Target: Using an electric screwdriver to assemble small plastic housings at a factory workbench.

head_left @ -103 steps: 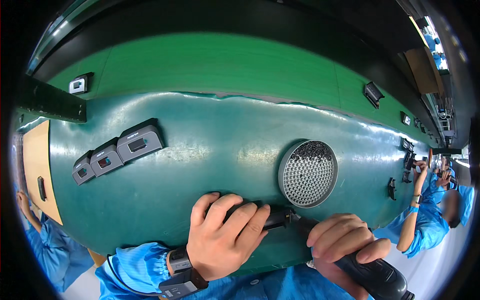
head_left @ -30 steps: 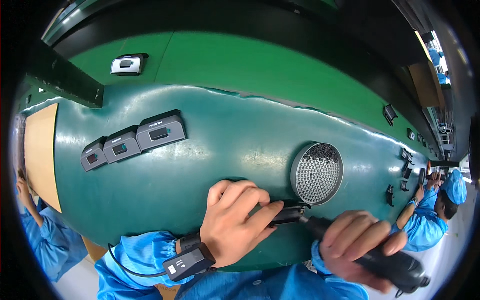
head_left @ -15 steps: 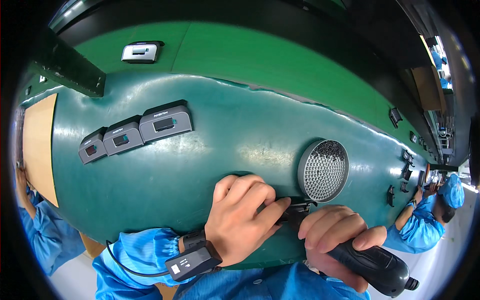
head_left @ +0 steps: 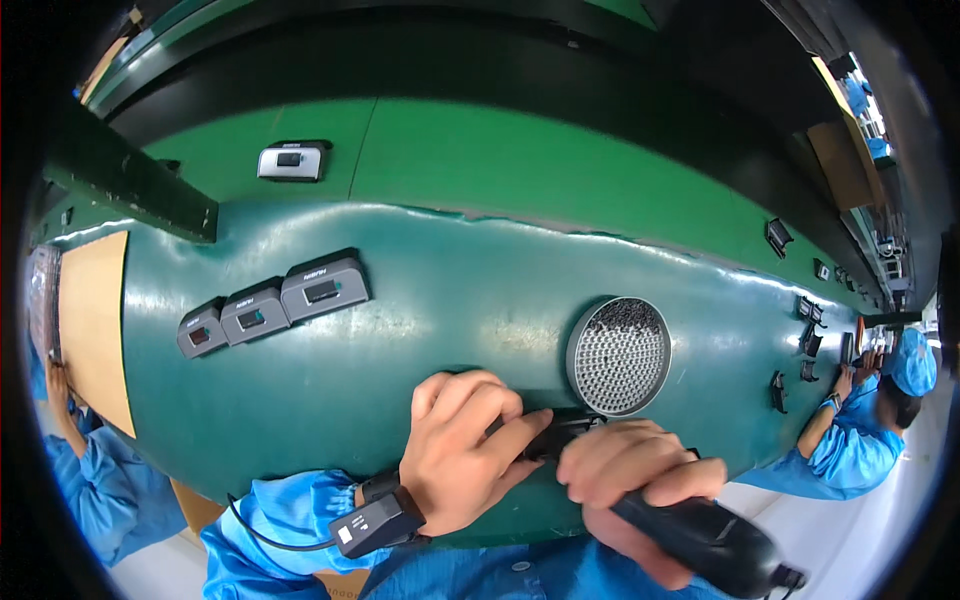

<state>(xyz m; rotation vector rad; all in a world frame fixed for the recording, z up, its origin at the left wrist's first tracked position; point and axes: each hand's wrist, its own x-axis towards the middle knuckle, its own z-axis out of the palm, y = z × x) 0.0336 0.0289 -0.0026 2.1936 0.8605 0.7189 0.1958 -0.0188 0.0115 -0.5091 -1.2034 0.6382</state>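
My right hand (head_left: pixel 635 485) is closed around the body of a black electric screwdriver (head_left: pixel 710 545), its rear end pointing down and to the right. My left hand (head_left: pixel 462 450) pinches a black plastic part (head_left: pixel 552 432) against the bench, fingers curled over it. The front end of the screwdriver meets this part, but its tip is hidden behind my fingers. Just beyond my right hand stands a round grey dish (head_left: pixel 620 365) with a grid of small holes, and loose black screws (head_left: pixel 628 316) lie heaped at its far side.
Three grey device housings (head_left: pixel 322 291) stand in a row on the green bench (head_left: pixel 440 310). One silver housing (head_left: pixel 292 160) sits on the green strip behind. Several black parts (head_left: pixel 779 392) lie to the right, near a co-worker (head_left: pixel 850 440). A green post (head_left: pixel 150 190) rises at left.
The whole view has shifted, so the bench and its things sit lower in it. My hands keep nearly the same hold, left on the black part, right on the screwdriver.
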